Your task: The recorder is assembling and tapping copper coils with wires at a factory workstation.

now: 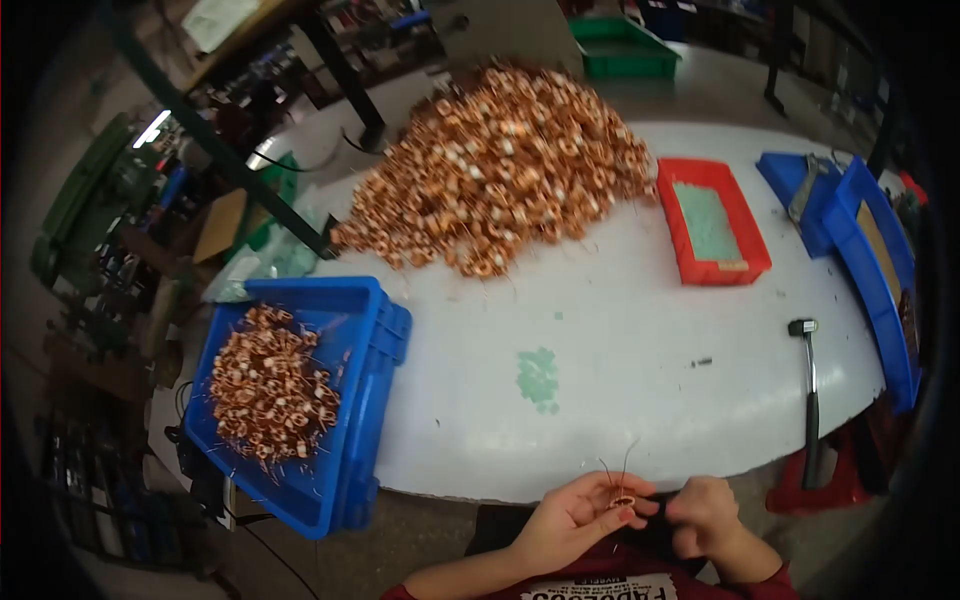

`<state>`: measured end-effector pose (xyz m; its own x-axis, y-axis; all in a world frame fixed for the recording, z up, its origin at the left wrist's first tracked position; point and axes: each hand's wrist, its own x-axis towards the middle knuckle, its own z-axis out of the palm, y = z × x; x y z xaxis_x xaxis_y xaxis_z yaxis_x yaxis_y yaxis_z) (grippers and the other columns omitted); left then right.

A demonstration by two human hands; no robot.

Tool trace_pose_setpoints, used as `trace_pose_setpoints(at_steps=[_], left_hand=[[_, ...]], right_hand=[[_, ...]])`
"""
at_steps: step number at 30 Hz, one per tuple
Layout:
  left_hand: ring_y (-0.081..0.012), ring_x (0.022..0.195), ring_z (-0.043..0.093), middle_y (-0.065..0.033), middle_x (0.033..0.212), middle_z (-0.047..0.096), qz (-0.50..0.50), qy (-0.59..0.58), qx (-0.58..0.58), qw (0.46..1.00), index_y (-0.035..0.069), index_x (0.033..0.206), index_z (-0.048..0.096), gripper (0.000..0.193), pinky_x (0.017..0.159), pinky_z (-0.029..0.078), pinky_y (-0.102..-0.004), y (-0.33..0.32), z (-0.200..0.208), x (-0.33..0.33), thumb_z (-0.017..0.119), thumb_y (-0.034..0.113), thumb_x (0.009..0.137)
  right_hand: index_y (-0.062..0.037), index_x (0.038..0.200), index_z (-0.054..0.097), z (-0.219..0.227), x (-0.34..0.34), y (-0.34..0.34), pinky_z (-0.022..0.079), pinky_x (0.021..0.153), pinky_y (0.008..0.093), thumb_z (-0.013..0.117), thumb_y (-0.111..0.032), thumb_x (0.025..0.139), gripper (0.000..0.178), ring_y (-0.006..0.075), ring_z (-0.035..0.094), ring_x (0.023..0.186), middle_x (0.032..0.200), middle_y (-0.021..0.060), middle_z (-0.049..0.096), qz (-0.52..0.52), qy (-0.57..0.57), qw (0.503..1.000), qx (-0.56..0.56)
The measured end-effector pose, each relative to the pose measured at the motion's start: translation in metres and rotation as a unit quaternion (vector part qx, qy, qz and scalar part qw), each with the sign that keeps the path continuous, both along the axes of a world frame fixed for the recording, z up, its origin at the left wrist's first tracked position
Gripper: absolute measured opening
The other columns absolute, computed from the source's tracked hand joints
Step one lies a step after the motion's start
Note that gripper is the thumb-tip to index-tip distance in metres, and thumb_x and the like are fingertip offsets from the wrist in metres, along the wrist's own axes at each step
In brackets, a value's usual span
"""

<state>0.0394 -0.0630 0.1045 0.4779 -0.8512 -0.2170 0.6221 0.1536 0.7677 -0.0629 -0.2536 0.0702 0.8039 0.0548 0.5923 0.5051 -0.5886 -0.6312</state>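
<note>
Just off the table's front edge, my left hand (580, 510) pinches a small copper wire coil (622, 501) between thumb and fingers. Two thin wire ends stick up from the coil. Close beside it on the right is my right hand (705, 512), its fingers curled together and slightly blurred; whether anything is in them does not show. A large heap of similar copper coils (500, 170) covers the back middle of the table. More coils (268, 385) lie in a blue bin (362, 400) at the left.
On the white table (470, 400) lie small green pieces (538, 375) in a patch. A red tray (715, 272) with a green sheet or pieces stands at right. A hammer (811, 400) lies near the right edge, beside blue bins (870, 270). A green tray (625, 55) sits behind the heap.
</note>
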Motion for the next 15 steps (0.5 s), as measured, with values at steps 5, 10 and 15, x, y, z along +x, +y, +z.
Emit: trace_pose_setpoints(at_steps=[5,10,15], left_hand=[[-0.0201,0.104,0.060,-0.0151,0.113,0.059,0.039,-0.090,-0.003,0.995,0.000,0.105,0.041,0.017,0.089,0.047,-0.0280,0.007,0.000,-0.012,0.053,0.000,0.093],[-0.0188,0.101,0.061,-0.0131,0.104,0.061,-0.005,-0.157,0.071,0.985,0.004,0.096,0.035,0.024,0.086,0.047,-0.0267,0.004,-0.011,-0.017,0.058,0.001,0.091],[-0.0201,0.102,0.061,-0.0177,0.112,0.060,-0.060,-0.124,0.034,0.990,0.005,0.098,0.036,0.026,0.088,0.046,-0.0265,0.012,-0.013,-0.020,0.060,-0.003,0.088]], right_hand=[[0.0004,0.103,0.066,0.027,0.044,-0.005,0.040,0.057,0.0207,0.057,-0.004,0.084,0.022,0.0132,0.049,0.058,0.074,0.0080,0.061,0.103,0.391,0.762,0.506],[0.0079,0.101,0.064,0.027,0.064,-0.011,0.041,0.054,0.0205,0.056,-0.011,0.087,0.025,0.0144,0.051,0.056,0.071,0.0099,0.057,0.359,0.450,0.706,0.413],[0.0067,0.108,0.063,0.008,0.062,-0.011,0.040,0.052,0.0179,0.056,-0.020,0.094,0.031,0.0124,0.053,0.057,0.077,0.0127,0.064,0.489,0.404,0.631,0.446]])
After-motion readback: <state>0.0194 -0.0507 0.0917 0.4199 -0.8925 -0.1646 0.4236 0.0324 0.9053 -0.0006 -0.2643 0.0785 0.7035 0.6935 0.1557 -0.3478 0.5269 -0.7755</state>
